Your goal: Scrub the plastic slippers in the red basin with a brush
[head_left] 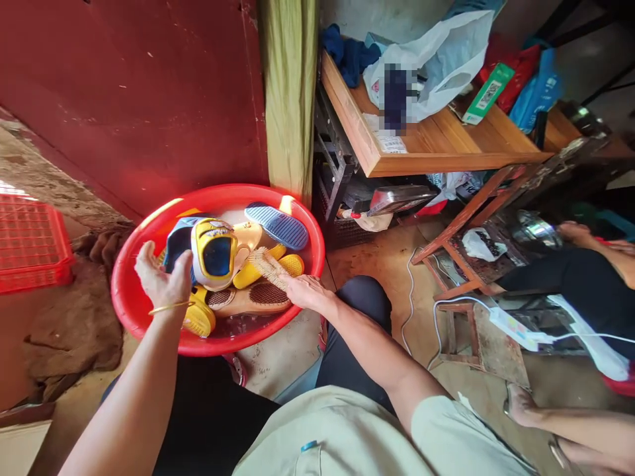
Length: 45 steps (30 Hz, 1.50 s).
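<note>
In a wide red basin [123,264] several shoes lie in shallow, cloudy water. My right hand [308,291] grips a scrubbing brush [270,266] with pale bristles, held over the shoes on the basin's right side. My left hand [166,274] is at the left side, its thumb and fingers apart, beside a yellow, white and blue shoe [214,254]; whether it touches the shoe I cannot tell. Around these lie a blue ridged sole [276,225], a tan shoe with mesh panels [248,301], yellow insoles [245,273] and a yellow-soled shoe [200,317].
A wooden-topped table [446,142] at the upper right holds a white plastic bag [446,66] and a green box [489,94]. Below it, a white power strip [516,328] trails cables near a small stool [496,344]. Another person sits at right. A red crate [34,244] stands left.
</note>
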Motion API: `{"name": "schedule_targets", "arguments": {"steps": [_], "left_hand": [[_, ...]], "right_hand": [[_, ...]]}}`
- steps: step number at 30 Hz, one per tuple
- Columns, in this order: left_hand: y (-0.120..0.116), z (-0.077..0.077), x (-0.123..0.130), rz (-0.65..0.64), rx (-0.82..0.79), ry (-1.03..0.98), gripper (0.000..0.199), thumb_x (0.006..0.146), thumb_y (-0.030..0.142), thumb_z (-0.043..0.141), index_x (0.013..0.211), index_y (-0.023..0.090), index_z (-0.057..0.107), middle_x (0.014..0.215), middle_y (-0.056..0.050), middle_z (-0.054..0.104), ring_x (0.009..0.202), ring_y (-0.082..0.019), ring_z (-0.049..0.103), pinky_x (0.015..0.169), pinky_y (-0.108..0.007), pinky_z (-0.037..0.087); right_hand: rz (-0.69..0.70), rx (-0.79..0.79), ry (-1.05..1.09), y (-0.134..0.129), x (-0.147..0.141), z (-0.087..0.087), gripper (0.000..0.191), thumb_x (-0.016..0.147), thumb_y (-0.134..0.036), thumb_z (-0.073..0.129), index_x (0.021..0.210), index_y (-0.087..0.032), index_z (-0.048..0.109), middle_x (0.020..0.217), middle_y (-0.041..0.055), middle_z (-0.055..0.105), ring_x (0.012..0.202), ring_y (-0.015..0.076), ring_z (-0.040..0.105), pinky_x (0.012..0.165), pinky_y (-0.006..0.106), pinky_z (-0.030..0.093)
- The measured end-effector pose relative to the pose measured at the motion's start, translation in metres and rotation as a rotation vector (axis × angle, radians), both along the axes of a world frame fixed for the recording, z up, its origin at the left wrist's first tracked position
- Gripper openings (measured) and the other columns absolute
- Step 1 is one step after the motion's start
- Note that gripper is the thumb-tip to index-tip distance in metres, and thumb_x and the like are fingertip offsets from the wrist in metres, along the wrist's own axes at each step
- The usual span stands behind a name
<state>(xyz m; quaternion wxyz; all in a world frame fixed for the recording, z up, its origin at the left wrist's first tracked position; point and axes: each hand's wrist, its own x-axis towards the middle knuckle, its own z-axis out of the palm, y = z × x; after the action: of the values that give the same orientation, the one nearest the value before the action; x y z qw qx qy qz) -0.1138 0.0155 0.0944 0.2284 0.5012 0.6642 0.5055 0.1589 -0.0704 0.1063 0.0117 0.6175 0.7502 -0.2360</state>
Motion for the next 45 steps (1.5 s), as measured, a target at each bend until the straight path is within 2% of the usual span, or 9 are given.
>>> {"name": "schedule_targets", "arguments": {"steps": [4,6,10,16,23,28,34,38,45], "left_hand": [[-0.017,-0.023,0.025,-0.438,-0.017,0.571,0.034,0.085,0.044,0.063,0.113,0.026,0.064,0.115,-0.002,0.070,0.114,-0.027,0.062,0.100,-0.039,0.046],[-0.017,-0.038,0.041,-0.614,-0.145,0.721,0.051,0.080,0.045,0.067,0.124,0.020,0.061,0.125,-0.012,0.068,0.119,-0.032,0.059,0.101,-0.039,0.044],[-0.006,-0.065,0.049,-0.619,-0.291,0.907,0.078,0.081,0.051,0.066,0.147,0.015,0.044,0.143,-0.020,0.055,0.131,-0.037,0.050,0.105,-0.045,0.039],[0.001,-0.079,0.036,-0.568,-0.324,0.934,0.059,0.089,0.041,0.060,0.142,0.016,0.050,0.129,-0.017,0.066,0.120,-0.033,0.060,0.102,-0.042,0.042],[0.002,-0.061,0.033,-0.426,-0.183,0.627,0.035,0.089,0.038,0.058,0.114,0.015,0.065,0.103,-0.013,0.073,0.100,-0.030,0.067,0.089,-0.038,0.049],[-0.004,-0.043,0.026,-0.450,0.053,0.497,0.043,0.089,0.039,0.058,0.125,0.017,0.060,0.114,-0.013,0.069,0.108,-0.028,0.063,0.097,-0.041,0.047],[-0.008,-0.034,0.021,-0.606,0.094,0.306,0.043,0.087,0.042,0.062,0.123,0.019,0.062,0.115,-0.010,0.067,0.105,-0.026,0.063,0.094,-0.039,0.051],[-0.014,-0.022,0.017,-0.593,0.159,0.307,0.044,0.085,0.039,0.063,0.125,0.021,0.062,0.122,-0.010,0.065,0.113,-0.027,0.062,0.101,-0.042,0.049],[-0.033,0.002,0.014,-0.689,0.262,0.460,0.050,0.075,0.021,0.057,0.124,0.025,0.066,0.141,-0.010,0.052,0.126,-0.030,0.054,0.109,-0.049,0.046]], "right_hand": [[-0.023,0.019,0.091,-0.002,0.008,0.008,0.060,0.097,-0.027,0.042,0.156,-0.031,0.035,0.131,0.0055,0.069,0.109,0.0230,0.069,0.095,0.034,0.052],[0.030,-0.044,0.092,-0.003,0.010,0.012,0.059,0.096,-0.029,0.044,0.154,-0.034,0.039,0.131,0.0038,0.069,0.108,0.0234,0.070,0.093,0.034,0.052],[-0.006,-0.086,-0.082,0.007,0.008,0.013,0.057,0.096,-0.025,0.046,0.152,-0.030,0.043,0.116,0.0088,0.075,0.103,0.0256,0.071,0.089,0.036,0.053],[-0.107,0.013,-0.171,0.026,0.003,0.010,0.056,0.100,-0.023,0.033,0.157,-0.017,0.034,0.114,0.0184,0.073,0.108,0.0293,0.069,0.091,0.041,0.052],[0.114,0.048,-0.109,0.011,-0.012,-0.001,0.058,0.101,-0.033,0.035,0.158,-0.042,0.028,0.117,0.0054,0.073,0.100,0.0226,0.071,0.088,0.033,0.052],[-0.062,0.019,-0.162,0.031,0.000,-0.003,0.060,0.101,-0.026,0.033,0.160,-0.029,0.026,0.118,0.0119,0.073,0.104,0.0258,0.070,0.089,0.036,0.052],[0.084,0.079,-0.052,0.023,-0.005,-0.004,0.058,0.101,-0.033,0.036,0.158,-0.040,0.029,0.121,0.0066,0.072,0.103,0.0242,0.070,0.088,0.035,0.053],[-0.110,0.087,-0.073,0.030,0.001,-0.006,0.061,0.100,-0.024,0.035,0.160,-0.028,0.029,0.121,0.0123,0.071,0.104,0.0262,0.069,0.090,0.037,0.053],[-0.115,0.262,0.477,0.055,-0.016,-0.008,0.098,0.080,-0.021,0.060,0.163,-0.022,0.007,0.157,0.0106,0.042,0.122,0.0260,0.059,0.098,0.036,0.052]]}}
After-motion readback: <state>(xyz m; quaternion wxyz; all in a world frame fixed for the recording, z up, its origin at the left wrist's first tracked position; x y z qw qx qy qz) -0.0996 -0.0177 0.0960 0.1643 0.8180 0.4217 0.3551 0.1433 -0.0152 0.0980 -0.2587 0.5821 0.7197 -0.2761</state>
